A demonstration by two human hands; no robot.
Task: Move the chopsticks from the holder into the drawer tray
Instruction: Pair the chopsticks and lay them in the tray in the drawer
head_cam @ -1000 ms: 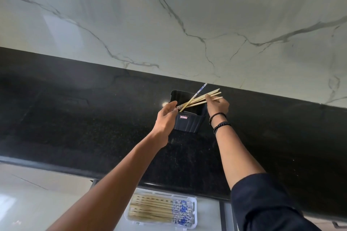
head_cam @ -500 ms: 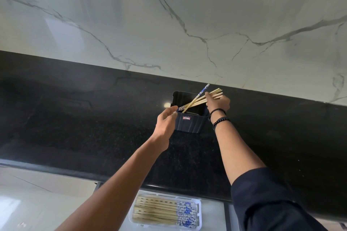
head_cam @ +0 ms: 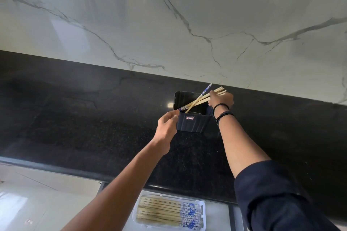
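On the black counter [head_cam: 93,118], left fingers [head_cam: 173,114] pinch the holder [head_cam: 193,124] while right fingers [head_cam: 214,94] grip its chopsticks [head_cam: 197,101].

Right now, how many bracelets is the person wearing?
2, both on the right wrist: the front bracelet nearest the right hand, the rear bracelet just behind it. None on the left.

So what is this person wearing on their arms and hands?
No gloves. The left hand and left forearm are bare, with no sleeve in view. The right hand has two dark bracelets at its wrist, at least one beaded. A dark navy sleeve covers the right arm nearer the camera.
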